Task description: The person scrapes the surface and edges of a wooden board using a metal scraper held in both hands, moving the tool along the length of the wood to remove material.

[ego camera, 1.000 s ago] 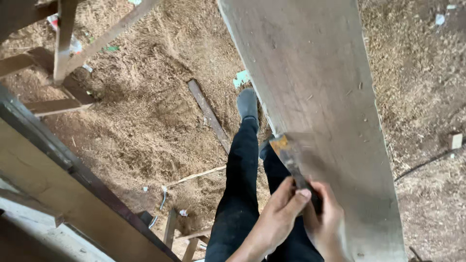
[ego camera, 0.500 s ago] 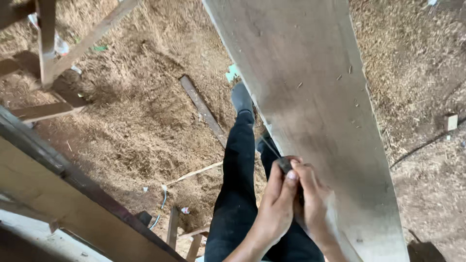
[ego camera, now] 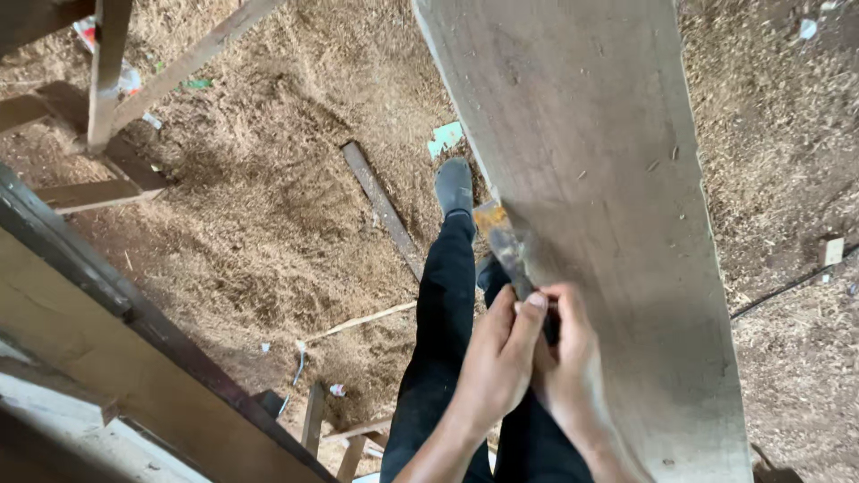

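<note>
A long grey wooden plank [ego camera: 591, 179] runs from the top of the view down to the lower right. Both my hands grip one rusty scraper [ego camera: 503, 241], whose blade rests on the plank's left edge. My left hand [ego camera: 497, 362] wraps the handle from the left, thumb on top. My right hand [ego camera: 568, 367] holds the handle from the right, against the plank's edge. Below the hands are my legs in black trousers [ego camera: 443, 340] and a dark shoe [ego camera: 454, 186] on the ground.
The ground is covered in sawdust [ego camera: 268, 224]. A thin wooden strip [ego camera: 383, 207] lies on it left of my shoe. A wooden frame [ego camera: 107, 80] stands at the upper left. A thick beam [ego camera: 116, 358] crosses the lower left. A dark cable [ego camera: 787, 286] runs at the right.
The scraper blade has slid up along the plank's left edge after being pulled back toward me half a second ago. Both hands have stayed on the handle.
</note>
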